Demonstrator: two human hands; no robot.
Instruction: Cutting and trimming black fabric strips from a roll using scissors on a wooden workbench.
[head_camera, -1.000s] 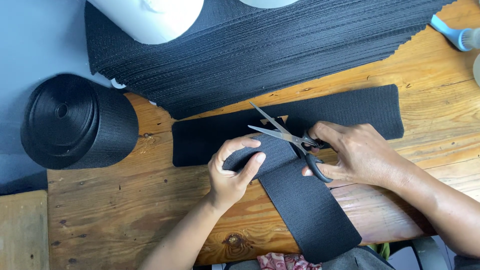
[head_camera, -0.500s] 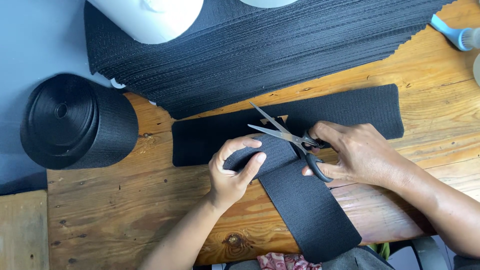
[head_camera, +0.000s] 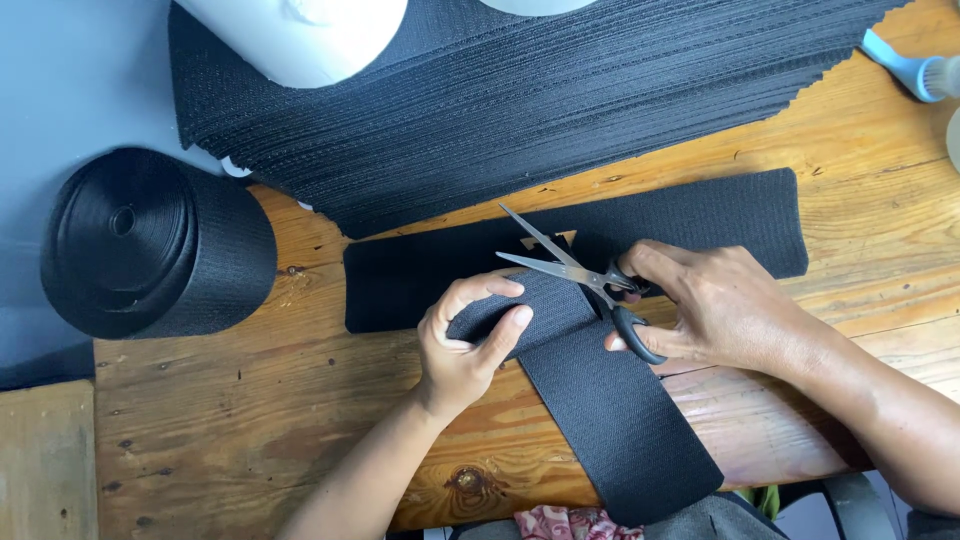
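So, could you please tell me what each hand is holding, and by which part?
The right hand holds the scissors by their black handle loops, blades open. The left hand pinches the black webbing strip at its upper end, beside the blades.

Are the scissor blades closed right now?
No, the scissors in the right hand have their blades spread apart over the black strip.

left hand (head_camera: 468, 345) coming in from 6 o'clock, forearm bare, fingers (head_camera: 490, 288) curled over with thumb pinched toward them, right hand (head_camera: 715, 305) reaching in from 4 o'clock, fingers tucked and gripping, wrist flat, both hands close together
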